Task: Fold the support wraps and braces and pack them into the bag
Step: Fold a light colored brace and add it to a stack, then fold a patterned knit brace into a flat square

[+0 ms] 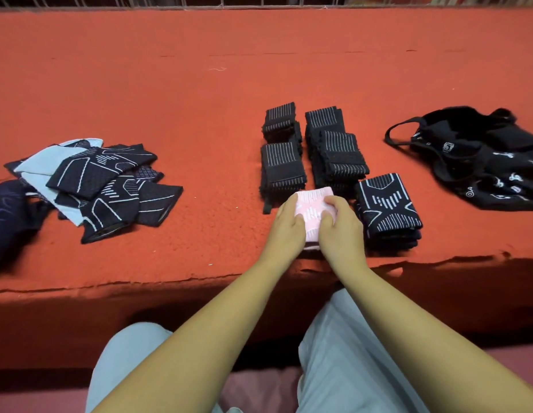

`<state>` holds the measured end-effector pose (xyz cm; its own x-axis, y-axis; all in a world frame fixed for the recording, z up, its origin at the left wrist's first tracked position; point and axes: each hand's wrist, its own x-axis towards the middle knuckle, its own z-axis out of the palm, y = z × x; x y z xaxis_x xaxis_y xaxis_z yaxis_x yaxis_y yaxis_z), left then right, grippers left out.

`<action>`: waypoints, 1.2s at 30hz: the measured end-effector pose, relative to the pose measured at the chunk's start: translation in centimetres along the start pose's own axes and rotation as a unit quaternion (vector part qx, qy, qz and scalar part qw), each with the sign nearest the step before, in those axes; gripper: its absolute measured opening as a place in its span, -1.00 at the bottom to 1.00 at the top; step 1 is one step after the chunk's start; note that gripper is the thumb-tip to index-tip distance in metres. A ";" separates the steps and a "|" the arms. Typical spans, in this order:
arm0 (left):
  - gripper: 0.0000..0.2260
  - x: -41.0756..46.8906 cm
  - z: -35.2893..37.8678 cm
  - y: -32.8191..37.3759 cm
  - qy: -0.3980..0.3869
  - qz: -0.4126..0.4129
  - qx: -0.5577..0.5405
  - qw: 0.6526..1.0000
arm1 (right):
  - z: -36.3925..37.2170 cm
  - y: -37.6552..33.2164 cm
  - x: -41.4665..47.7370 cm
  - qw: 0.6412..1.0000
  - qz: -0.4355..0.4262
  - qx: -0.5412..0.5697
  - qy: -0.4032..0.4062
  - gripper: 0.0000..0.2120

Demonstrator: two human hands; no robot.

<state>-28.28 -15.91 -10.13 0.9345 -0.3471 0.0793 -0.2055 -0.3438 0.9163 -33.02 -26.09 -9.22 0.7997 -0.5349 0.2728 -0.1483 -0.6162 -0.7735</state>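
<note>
— What does everything lie on?

— A long table (199,84) covered in rough orange-red cloth, ragged along its near edge. A wire railing (259,0) runs behind it at 12 o'clock. The person's pale trousers (348,353) fill the view at 6.

— And on the cloth?

— Taking the hands as centre: a black bag (482,162) lies slumped at 2 o'clock, its strap looped out. At 9 is a loose pile of braces (110,186), dark with white lines. Stacks of striped wraps (333,144) stand at 12, and a folded patterned stack (387,207) lies just beside the hands at 3.

— The hands?

— Both forearms reach forward, close together. The left hand (284,225) and right hand (339,228) meet over a pink brace (311,204) near the table's front edge, just below the striped wraps. Each grip is clamped on it, thumbs on top and fingers curled round its sides.
</note>
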 end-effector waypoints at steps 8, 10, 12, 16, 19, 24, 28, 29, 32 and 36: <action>-0.54 0.0 -0.4 -1.2 -0.013 0.013 0.066 0.998 | 0.6 0.9 -0.4 0.993 -0.037 -0.084 -0.079 -0.65; -0.59 0.2 -1.6 -0.9 -0.008 0.008 0.065 0.998 | 0.2 0.3 -0.2 0.989 -0.055 -0.120 -0.072 -0.63; -0.69 0.5 -4.0 -1.0 0.012 0.014 0.070 0.997 | -0.5 -1.1 0.3 0.986 -0.085 -0.134 -0.042 -0.60; -0.84 0.3 -11.3 -2.8 0.064 0.048 0.116 0.990 | 0.6 -5.0 0.9 0.982 -0.163 -0.083 -0.037 -0.66; -0.84 -0.9 -17.3 -5.2 0.121 0.024 0.219 0.968 | 4.2 -7.4 0.9 0.977 -0.173 -0.048 -0.114 -0.68; -0.58 -2.0 -24.2 -10.0 0.130 -0.048 0.365 0.921 | 10.8 -11.1 0.2 0.957 -0.149 -0.060 -0.242 -0.71; -0.63 -1.9 -25.5 -11.4 0.114 -0.023 0.431 0.895 | 14.8 -13.3 -0.2 0.941 -0.154 -0.082 -0.291 -0.69; -0.71 -1.6 -25.6 -11.4 0.124 0.005 0.454 0.883 | 15.4 -13.6 -0.3 0.937 -0.156 -0.088 -0.301 -0.66; -0.82 -0.7 -25.8 -11.0 0.142 0.069 0.502 0.850 | 16.8 -13.9 -0.3 0.928 -0.167 -0.096 -0.318 -0.54; -0.86 -0.4 -26.4 -8.5 0.200 0.117 0.301 0.925 | 17.0 -13.8 0.7 0.943 -0.166 -0.014 -0.289 -0.25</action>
<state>-19.23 10.13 -7.57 0.8521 -0.1649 0.4967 -0.4284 -0.7650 0.4809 -20.50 -8.12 -8.11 0.9870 0.0896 0.1337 0.1572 -0.7134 -0.6829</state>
